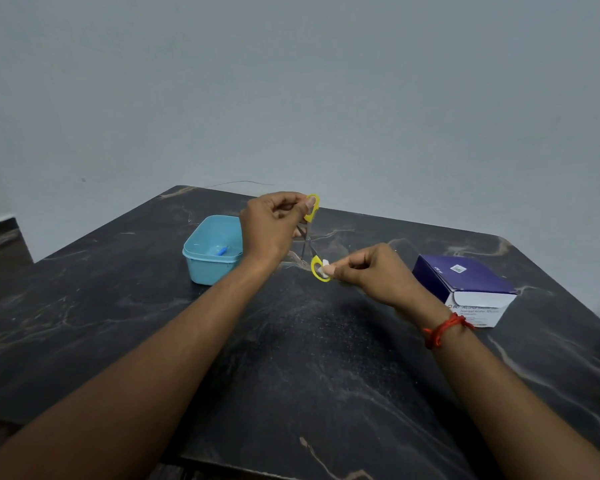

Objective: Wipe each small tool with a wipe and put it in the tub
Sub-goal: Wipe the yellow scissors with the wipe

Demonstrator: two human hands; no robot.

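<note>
Small scissors (307,241) with yellow handle loops are held above the table, spread wide apart. My left hand (272,226) pinches the upper yellow loop. My right hand (364,271) presses a small white wipe (324,266) against the lower yellow loop. The light blue tub (201,268) stands on the table just left of my left wrist, with a small blue tool (222,251) lying on its floor.
A purple and white box of alcohol swabs (465,289) lies at the right of the dark marble table (309,358). A red thread is tied on my right wrist. A pale wall rises behind the table's far edge.
</note>
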